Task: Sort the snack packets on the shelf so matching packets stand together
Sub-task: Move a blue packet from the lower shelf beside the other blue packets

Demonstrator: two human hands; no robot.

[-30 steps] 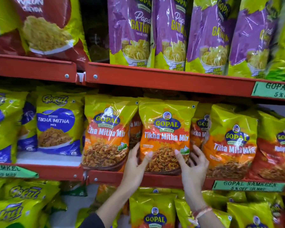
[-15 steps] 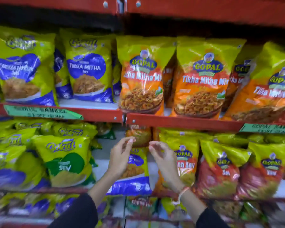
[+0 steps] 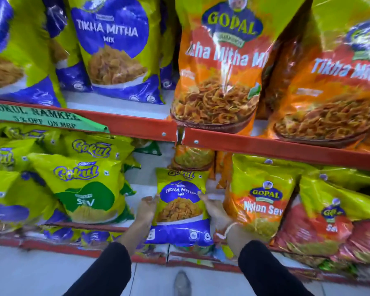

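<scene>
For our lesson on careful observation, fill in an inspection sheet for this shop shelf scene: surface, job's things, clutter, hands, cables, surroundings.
Surface: red lower shelf, crowded with packets.
Job's things: small Gokul Tikha Mitha packet stands between Gokul Sev packet and Gopal Nylon Sev packet; matching large Tikha Mitha packets stand on the upper shelf.
Clutter: green offer label peeling at one end.
Hands: left hand and right hand grip the small packet's sides.
Cables: nothing seen.
Surroundings: pale floor; a shoe below.
</scene>
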